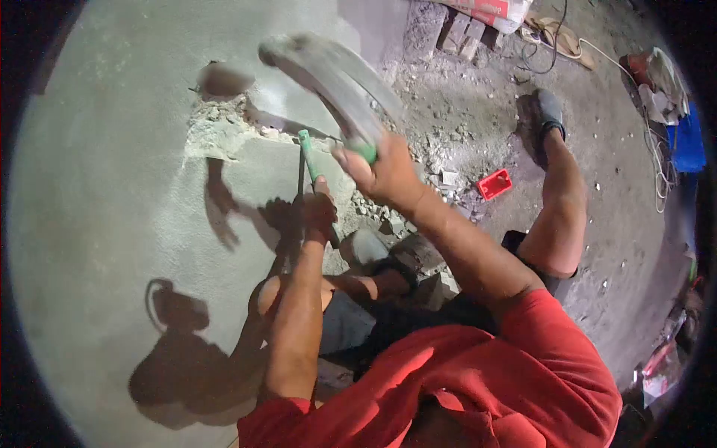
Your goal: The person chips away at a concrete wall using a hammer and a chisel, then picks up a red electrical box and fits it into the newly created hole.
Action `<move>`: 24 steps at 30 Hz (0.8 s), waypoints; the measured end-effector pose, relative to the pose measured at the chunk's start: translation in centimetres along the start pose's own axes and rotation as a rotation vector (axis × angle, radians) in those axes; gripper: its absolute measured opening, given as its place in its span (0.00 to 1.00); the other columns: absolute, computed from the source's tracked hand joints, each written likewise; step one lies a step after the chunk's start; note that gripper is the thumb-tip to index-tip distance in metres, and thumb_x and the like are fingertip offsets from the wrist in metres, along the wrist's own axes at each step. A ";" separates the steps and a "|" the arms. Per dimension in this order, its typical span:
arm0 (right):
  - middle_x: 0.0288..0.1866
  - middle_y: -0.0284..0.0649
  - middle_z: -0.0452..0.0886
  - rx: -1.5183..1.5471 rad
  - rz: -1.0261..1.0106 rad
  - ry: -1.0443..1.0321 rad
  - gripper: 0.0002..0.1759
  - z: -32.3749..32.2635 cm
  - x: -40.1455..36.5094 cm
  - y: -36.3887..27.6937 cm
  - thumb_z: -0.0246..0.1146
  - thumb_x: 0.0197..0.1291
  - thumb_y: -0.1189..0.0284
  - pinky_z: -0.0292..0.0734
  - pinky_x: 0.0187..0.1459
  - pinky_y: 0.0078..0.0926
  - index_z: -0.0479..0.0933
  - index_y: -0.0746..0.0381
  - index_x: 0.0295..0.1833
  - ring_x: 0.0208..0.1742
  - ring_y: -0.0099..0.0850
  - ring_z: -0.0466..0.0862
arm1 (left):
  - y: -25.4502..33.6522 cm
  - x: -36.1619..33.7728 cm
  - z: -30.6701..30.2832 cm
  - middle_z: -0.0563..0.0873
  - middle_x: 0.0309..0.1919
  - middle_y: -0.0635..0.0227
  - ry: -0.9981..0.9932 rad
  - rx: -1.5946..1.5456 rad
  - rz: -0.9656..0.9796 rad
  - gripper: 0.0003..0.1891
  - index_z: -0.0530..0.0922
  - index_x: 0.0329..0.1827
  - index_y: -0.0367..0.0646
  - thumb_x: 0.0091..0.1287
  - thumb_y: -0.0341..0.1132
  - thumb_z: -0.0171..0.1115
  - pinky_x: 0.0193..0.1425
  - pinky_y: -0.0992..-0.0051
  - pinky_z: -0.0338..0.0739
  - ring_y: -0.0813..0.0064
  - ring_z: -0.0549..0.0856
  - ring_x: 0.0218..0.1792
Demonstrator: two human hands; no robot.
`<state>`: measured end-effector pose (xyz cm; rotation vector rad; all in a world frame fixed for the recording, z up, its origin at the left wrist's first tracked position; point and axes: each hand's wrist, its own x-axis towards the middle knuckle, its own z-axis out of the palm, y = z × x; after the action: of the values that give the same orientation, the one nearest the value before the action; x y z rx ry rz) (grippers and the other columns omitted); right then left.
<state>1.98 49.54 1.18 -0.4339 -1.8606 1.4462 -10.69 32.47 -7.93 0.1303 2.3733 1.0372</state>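
My left hand (317, 211) grips a green-handled chisel (307, 154) whose tip rests against a grey plastered wall (112, 187), just below a broken patch of plaster (220, 123). My right hand (379, 172) holds a hammer (328, 71) by its handle; the hammer is blurred by motion, up and to the left of the hand, above the chisel. Both arms reach out from red sleeves. My bent legs are below the hands.
Rubble and plaster chips (441, 142) lie on the dirt floor by the wall's foot. A small red box (494, 184) sits on the floor. Bricks (463, 33), cables (657, 157) and bags lie farther off at the right.
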 end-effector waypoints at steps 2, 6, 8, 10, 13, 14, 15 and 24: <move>0.33 0.57 0.83 -0.002 -0.213 0.130 0.28 2.0 -1.6 3.9 0.66 0.60 0.48 0.80 0.41 0.49 0.78 0.66 0.44 0.38 0.59 0.84 | -0.6 0.1 -0.2 0.80 0.23 0.63 -0.118 -0.137 -0.029 0.27 0.77 0.41 0.37 0.74 0.57 0.48 0.24 0.64 0.74 0.66 0.80 0.20; 0.34 0.58 0.83 -0.362 0.373 -0.311 0.27 2.1 -1.2 9.7 0.65 0.62 0.48 0.79 0.41 0.49 0.78 0.65 0.44 0.38 0.58 0.84 | -0.1 -0.1 0.8 0.74 0.17 0.70 0.020 -0.057 -0.018 0.26 0.74 0.36 0.39 0.75 0.57 0.50 0.19 0.68 0.67 0.72 0.74 0.16; 0.34 0.58 0.83 -0.364 0.400 -0.282 0.27 1.8 -1.2 8.3 0.64 0.63 0.48 0.78 0.40 0.48 0.78 0.65 0.44 0.38 0.57 0.85 | -0.6 -0.8 0.4 0.74 0.17 0.71 -0.025 -0.116 -0.008 0.25 0.73 0.35 0.40 0.75 0.57 0.51 0.19 0.69 0.67 0.73 0.74 0.16; 0.33 0.58 0.83 -0.230 0.270 -0.173 0.27 0.1 0.6 2.8 0.64 0.63 0.49 0.79 0.41 0.46 0.77 0.66 0.43 0.38 0.57 0.84 | -0.2 0.7 0.8 0.72 0.16 0.74 -0.052 -0.260 -0.118 0.25 0.72 0.32 0.44 0.74 0.58 0.52 0.18 0.71 0.67 0.76 0.72 0.14; 0.32 0.58 0.83 -0.049 0.068 -0.076 0.27 -0.3 1.0 -2.0 0.65 0.61 0.48 0.80 0.41 0.51 0.77 0.65 0.41 0.36 0.58 0.84 | -1.1 0.8 0.4 0.69 0.15 0.73 -0.030 -0.014 0.070 0.25 0.72 0.32 0.42 0.74 0.57 0.52 0.17 0.71 0.67 0.75 0.70 0.12; 0.32 0.58 0.83 -0.045 0.062 -0.073 0.27 0.5 0.6 0.3 0.65 0.61 0.48 0.80 0.41 0.51 0.77 0.65 0.41 0.36 0.58 0.84 | -1.8 1.8 -0.1 0.70 0.15 0.72 -0.046 0.170 0.127 0.25 0.72 0.33 0.41 0.74 0.57 0.51 0.17 0.72 0.67 0.75 0.70 0.12; 0.32 0.58 0.83 -0.102 0.045 -0.129 0.27 1.9 -0.9 4.5 0.65 0.61 0.48 0.80 0.40 0.51 0.77 0.65 0.41 0.36 0.57 0.84 | -1.5 1.5 0.1 0.73 0.17 0.69 -0.062 -0.020 0.040 0.25 0.74 0.33 0.40 0.75 0.56 0.51 0.18 0.71 0.69 0.74 0.73 0.13; 0.28 0.54 0.82 -0.349 0.158 -0.337 0.28 0.6 0.7 -0.8 0.65 0.61 0.46 0.78 0.37 0.48 0.78 0.64 0.44 0.33 0.56 0.84 | -1.7 1.5 0.4 0.85 0.24 0.65 -0.048 -0.054 -0.017 0.19 0.83 0.40 0.46 0.74 0.51 0.52 0.29 0.60 0.74 0.68 0.83 0.24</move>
<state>1.23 49.32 2.06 -0.5393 -2.4140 1.3603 -11.59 31.99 -10.01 0.1136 2.2975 1.0779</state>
